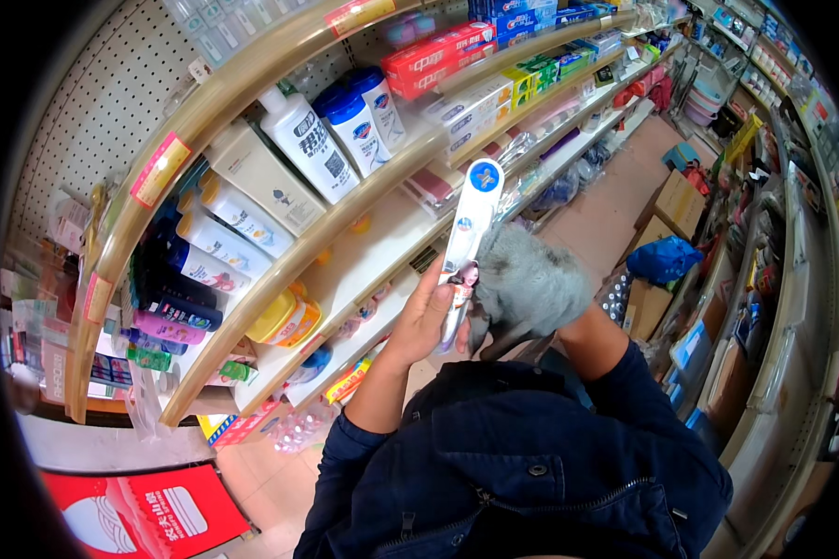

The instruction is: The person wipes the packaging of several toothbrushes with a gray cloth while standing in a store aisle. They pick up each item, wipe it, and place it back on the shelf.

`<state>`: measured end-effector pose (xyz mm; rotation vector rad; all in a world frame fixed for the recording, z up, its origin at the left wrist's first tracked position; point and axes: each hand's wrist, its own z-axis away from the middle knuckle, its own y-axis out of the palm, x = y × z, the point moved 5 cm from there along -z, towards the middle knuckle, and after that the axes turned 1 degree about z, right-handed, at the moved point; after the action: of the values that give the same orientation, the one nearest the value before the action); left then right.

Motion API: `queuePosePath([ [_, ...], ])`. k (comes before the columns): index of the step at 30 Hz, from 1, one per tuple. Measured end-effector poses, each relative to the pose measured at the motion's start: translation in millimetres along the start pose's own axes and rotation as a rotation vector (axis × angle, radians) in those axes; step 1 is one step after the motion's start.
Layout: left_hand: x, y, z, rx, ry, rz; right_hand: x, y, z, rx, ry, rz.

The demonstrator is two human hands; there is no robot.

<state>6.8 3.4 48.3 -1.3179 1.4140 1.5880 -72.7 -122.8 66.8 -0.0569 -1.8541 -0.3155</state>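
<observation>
My left hand (pixel 423 318) grips a long, narrow white package (pixel 470 230) near its lower end. Its rounded top bears a blue disc with a butterfly mark, and a printed picture of a person is beside my thumb. A fluffy grey cloth (pixel 535 279) is bunched over my right hand, hiding its fingers; only the wrist (pixel 579 325) shows below it. The cloth lies against the package's right side, or very close to it. Both hands are in front of my dark jacket, beside the shelves.
Curved shelf edges (pixel 384 175) run along my left. Pump bottles (pixel 311 143), a beige box (pixel 269 182), a yellow tub (pixel 283 314) and toothpaste boxes (pixel 437 59) stand there. Cardboard boxes (pixel 679 202) and a blue plastic bag (pixel 664 258) line the aisle's right. A red printed box (pixel 147 513) is lower left.
</observation>
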Motion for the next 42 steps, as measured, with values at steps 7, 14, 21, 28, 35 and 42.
queuePosePath([
  [7,-8,-10,-11,-0.275,0.087,0.139,24,25,-12,-0.004,0.054,0.366],
  [14,2,0,-13,-0.339,0.142,0.017,34,30,4,0.033,-0.465,0.997],
  [21,-8,3,-12,-0.319,0.271,-0.162,48,30,-11,-0.121,-0.141,0.467],
  [28,-15,1,-15,-0.289,0.204,0.015,14,19,-4,-0.097,-0.247,0.797],
  [35,-26,5,-26,-0.411,0.409,-0.108,18,29,-3,-0.073,-0.506,1.104],
  [42,-30,-10,-29,-0.528,0.363,0.088,20,43,-19,-0.054,0.050,0.089],
])
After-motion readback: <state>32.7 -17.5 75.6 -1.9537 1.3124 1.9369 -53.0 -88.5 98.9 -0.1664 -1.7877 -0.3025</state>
